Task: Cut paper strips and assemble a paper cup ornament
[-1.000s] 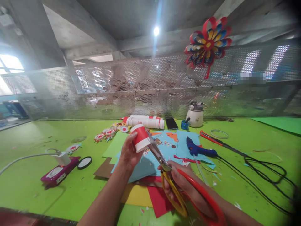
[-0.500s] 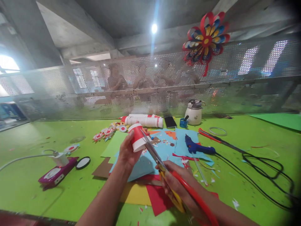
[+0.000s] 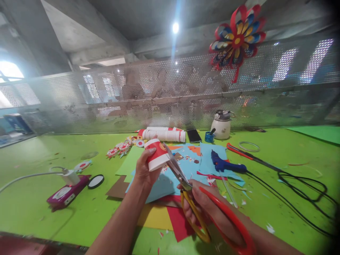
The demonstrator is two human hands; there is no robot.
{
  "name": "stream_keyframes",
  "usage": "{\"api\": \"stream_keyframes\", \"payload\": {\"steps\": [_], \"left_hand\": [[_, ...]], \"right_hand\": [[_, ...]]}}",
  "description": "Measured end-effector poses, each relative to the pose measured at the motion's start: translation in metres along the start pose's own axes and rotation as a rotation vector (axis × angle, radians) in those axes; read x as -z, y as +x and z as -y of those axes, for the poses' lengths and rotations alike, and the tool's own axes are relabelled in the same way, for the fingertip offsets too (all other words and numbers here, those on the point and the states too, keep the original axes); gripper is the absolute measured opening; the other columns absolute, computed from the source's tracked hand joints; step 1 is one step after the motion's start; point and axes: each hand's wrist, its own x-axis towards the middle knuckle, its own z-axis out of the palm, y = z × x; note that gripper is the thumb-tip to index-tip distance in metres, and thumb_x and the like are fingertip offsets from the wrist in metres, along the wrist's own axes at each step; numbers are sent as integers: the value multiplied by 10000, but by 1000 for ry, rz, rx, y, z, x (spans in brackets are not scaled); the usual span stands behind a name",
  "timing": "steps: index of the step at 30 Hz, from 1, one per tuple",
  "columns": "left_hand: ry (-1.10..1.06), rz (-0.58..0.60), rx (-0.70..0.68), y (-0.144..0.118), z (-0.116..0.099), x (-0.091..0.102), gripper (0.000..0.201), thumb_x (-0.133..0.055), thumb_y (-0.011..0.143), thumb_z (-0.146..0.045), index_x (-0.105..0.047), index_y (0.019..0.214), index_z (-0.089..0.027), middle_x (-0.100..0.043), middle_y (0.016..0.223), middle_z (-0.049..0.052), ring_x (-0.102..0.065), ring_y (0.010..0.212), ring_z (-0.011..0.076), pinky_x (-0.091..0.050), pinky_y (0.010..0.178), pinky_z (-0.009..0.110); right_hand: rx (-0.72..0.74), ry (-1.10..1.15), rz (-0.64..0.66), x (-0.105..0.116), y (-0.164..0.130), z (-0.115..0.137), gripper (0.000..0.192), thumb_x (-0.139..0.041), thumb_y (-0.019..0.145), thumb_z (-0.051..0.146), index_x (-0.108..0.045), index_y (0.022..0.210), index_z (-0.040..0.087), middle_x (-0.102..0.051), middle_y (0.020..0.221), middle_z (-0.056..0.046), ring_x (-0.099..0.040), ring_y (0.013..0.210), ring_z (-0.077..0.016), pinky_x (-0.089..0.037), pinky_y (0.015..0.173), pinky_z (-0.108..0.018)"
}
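My left hand (image 3: 145, 170) is closed around a red and white paper cup (image 3: 155, 152), tilted on its side above the paper sheets. Scissors (image 3: 180, 177) with one red and one yellow handle are gripped in my right hand (image 3: 207, 203). Their blades are parted at the right edge of the cup; whether they have cut into it I cannot tell. Under both hands lie light blue paper (image 3: 162, 189), yellow paper (image 3: 154, 216) and red paper (image 3: 179, 226), with small scraps scattered about.
A blue glue gun (image 3: 227, 165) and its black cord lie to the right. Stacked cups (image 3: 164, 135), a phone (image 3: 194, 136), blue tape (image 3: 209, 137) and a white bottle (image 3: 221, 125) stand along the mesh partition (image 3: 106, 106). At left is a purple power strip (image 3: 67, 193).
The scissors' handles have spread wider apart, and the blades are more open beside the cup. The cup stays in my left hand. The whole view has shifted slightly.
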Motion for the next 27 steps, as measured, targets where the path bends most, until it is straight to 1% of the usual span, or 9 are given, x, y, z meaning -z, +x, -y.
{"api": "stream_keyframes", "payload": {"steps": [3, 6, 9, 12, 16, 18, 20, 24, 27], "left_hand": [[9, 33, -1, 0, -2, -1, 547, -600, 654, -173, -537, 1197, -174, -691, 802, 49, -665, 721, 194, -532, 754, 344], [11, 39, 12, 1, -1, 0, 549, -618, 658, -179, -533, 1200, -175, -685, 805, 47, -661, 708, 188, -536, 726, 325], [19, -10, 9, 4, 2, 3, 519, -651, 684, -200, -534, 1189, -177, -681, 826, 38, -655, 689, 167, -534, 695, 285], [58, -56, 7, 7, 5, 5, 497, -691, 708, -245, -538, 1176, -174, -688, 902, 48, -661, 716, 156, -531, 707, 266], [51, -6, 106, 7, 5, 3, 399, -675, 734, -253, -591, 1105, -131, -698, 961, 85, -668, 801, 181, -536, 746, 276], [34, 32, 150, 5, 5, 3, 406, -657, 725, -207, -596, 1116, -120, -702, 955, 85, -667, 799, 177, -534, 756, 272], [41, 71, 136, 3, 4, 2, 522, -648, 693, -138, -556, 1206, -151, -702, 965, 65, -665, 772, 159, -532, 752, 266], [61, 126, 27, -2, 3, 1, 831, -660, 640, -34, -379, 1376, -298, -682, 1036, 14, -663, 823, 146, -524, 776, 258], [71, 141, -14, -4, 3, 0, 938, -685, 623, -16, -300, 1413, -344, -672, 1055, 9, -661, 866, 160, -519, 801, 269]], "right_hand": [[12, 31, -21, 0, 2, -4, 452, -451, 861, 612, -543, 951, 179, -569, 736, -25, -538, 608, -112, -444, 563, -242], [12, 68, -40, 0, 4, -11, 434, -453, 869, 598, -554, 938, 181, -574, 720, -22, -529, 578, -103, -439, 546, -231], [1, 94, -52, 0, 5, -13, 428, -450, 874, 592, -558, 891, 178, -580, 723, -22, -532, 577, -95, -438, 546, -221], [-1, 89, -59, -1, 4, -9, 439, -472, 857, 604, -555, 875, 173, -575, 725, -24, -532, 591, -96, -439, 554, -221], [-1, 90, -125, -1, 2, -1, 440, -513, 827, 615, -553, 881, 180, -548, 715, -11, -516, 603, -97, -437, 558, -224], [-16, 74, -117, 1, 3, 1, 425, -503, 837, 607, -552, 864, 186, -550, 728, -15, -516, 615, -103, -445, 573, -235], [-25, 58, -99, 4, 3, -1, 413, -480, 854, 598, -551, 840, 191, -558, 743, -24, -519, 627, -111, -452, 589, -247], [-31, 57, -102, 8, 4, -6, 411, -447, 871, 592, -559, 840, 199, -572, 762, -31, -536, 631, -117, -462, 608, -261], [-30, 89, -95, 7, 4, -8, 419, -419, 883, 597, -541, 840, 198, -570, 747, -19, -537, 589, -107, -464, 581, -253]]}}
